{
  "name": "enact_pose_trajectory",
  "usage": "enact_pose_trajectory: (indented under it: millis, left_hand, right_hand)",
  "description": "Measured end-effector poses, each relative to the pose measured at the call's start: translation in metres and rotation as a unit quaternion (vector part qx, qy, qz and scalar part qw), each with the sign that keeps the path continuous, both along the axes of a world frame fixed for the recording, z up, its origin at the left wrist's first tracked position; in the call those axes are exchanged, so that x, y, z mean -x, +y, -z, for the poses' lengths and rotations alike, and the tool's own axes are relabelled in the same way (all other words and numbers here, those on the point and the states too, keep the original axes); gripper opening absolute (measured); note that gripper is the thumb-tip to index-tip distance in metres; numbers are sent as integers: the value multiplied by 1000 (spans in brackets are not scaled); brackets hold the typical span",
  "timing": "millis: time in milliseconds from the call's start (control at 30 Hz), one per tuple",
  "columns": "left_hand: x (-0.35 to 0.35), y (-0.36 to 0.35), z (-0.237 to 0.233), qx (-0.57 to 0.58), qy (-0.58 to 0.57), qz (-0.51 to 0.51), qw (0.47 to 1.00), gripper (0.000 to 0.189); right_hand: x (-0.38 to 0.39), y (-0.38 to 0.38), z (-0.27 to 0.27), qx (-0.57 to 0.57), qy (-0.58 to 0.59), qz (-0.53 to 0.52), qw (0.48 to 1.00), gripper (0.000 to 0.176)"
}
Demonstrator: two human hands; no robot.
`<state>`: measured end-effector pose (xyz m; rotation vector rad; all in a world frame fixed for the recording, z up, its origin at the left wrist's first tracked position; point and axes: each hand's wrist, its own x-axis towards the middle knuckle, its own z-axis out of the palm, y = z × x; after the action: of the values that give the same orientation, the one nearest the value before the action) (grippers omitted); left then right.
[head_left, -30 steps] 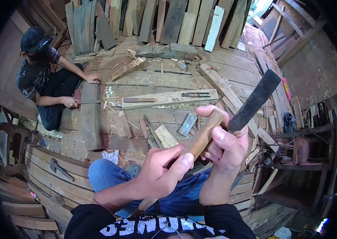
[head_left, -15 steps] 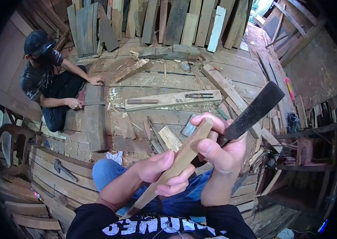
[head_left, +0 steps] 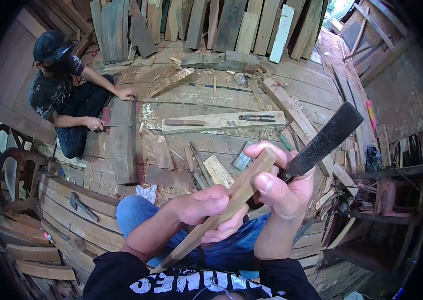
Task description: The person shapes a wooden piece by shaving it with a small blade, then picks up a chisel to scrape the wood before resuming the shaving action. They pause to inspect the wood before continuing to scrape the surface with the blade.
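Observation:
A long, tapered wooden stick (head_left: pixel 241 189) slants up from my chest toward the upper right. My left hand (head_left: pixel 210 210) grips it around the middle, thumb along the top face. My right hand (head_left: pixel 282 189) is closed around the lower end of a dark, flat-bladed tool (head_left: pixel 325 142), its thumb pressed to the stick's upper end. The blade points up and right, square at its far end. The tool's handle is hidden inside my right hand.
On the floor ahead lie a board (head_left: pixel 221 122) bearing pincers (head_left: pixel 257 118) and a sharpening stone or wood block (head_left: pixel 185 122). A co-worker (head_left: pixel 66 100) sits left by a timber (head_left: pixel 123 165). A hammer (head_left: pixel 83 206) rests on planks to my left.
The view has shifted slightly, so the floor things sit a little further right. My left hand has slid a little way up the stick; my right hand keeps its hold.

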<state>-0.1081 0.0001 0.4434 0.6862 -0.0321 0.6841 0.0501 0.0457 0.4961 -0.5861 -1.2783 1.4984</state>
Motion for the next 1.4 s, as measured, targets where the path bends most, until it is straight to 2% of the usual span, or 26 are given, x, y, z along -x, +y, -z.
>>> enact_pose_trajectory:
  millis: [167, 267, 333, 400, 467, 533, 600, 633, 667, 733, 867, 967, 1033, 1067, 1133, 1267, 1333, 1400]
  left_hand:
    - [3, 2, -3, -24, 73, -48, 996, 49]
    - [4, 2, -7, -82, 115, -92, 986, 45]
    - [5, 0, -7, -78, 118, -67, 988, 43]
    - [7, 1, -7, -88, 115, -53, 988, 43]
    - [9, 2, -7, -97, 113, -37, 988, 43]
    - [12, 4, -8, -80, 87, 15, 993, 46]
    - [12, 3, -4, -104, 83, 14, 991, 44]
    - [11, 3, -3, -129, 77, 11, 989, 44]
    - [11, 4, -2, -129, 78, 12, 988, 44]
    - [9, 4, -2, -146, 38, 2, 989, 45]
    - [9, 2, -1, -149, 29, 1, 988, 46]
    - [10, 0, -1, -136, 13, 4, 991, 47]
    - [11, -1, -6, -121, 44, -10, 992, 47]
    - [12, 0, -6, -122, 44, -11, 992, 47]
    - [15, 1, -4, -93, 60, 51, 993, 46]
    - [14, 0, -3, -99, 60, 28, 993, 44]
    - [15, 0, -5, -88, 95, 19, 991, 43]
    - [16, -1, -7, -76, 117, 0, 990, 45]
  right_hand:
    - [1, 2, 0, 38, 20, -1, 999, 32]
    - [-1, 3, 0, 56, 18, -9, 998, 33]
    - [-2, 5, 2, -14, 31, -20, 999, 32]
    - [-4, 7, 0, -13, 22, -25, 999, 31]
    - [-5, 10, 4, -71, 6, -43, 997, 30]
    - [0, 9, 9, -102, 38, -9, 994, 30]
    - [-4, 10, 12, -150, 21, -37, 988, 30]
    - [-7, 7, 6, -98, -9, -54, 994, 31]
    - [-5, 4, 1, -98, -8, -54, 994, 31]
    - [3, -1, -4, -19, -104, 30, 994, 44]
    - [3, 0, 1, -57, -56, 25, 996, 42]
    - [3, -1, -4, -15, -119, 22, 993, 46]
    - [1, 3, 4, -100, -1, -21, 995, 29]
    - [1, 4, 4, -100, -1, -22, 995, 29]
    - [2, 6, 4, -113, 20, -13, 993, 26]
    - [0, -1, -2, -43, 5, -1, 999, 23]
    - [3, -2, -4, -45, 16, 4, 999, 22]
    - [5, -5, -5, 28, -15, 52, 998, 23]
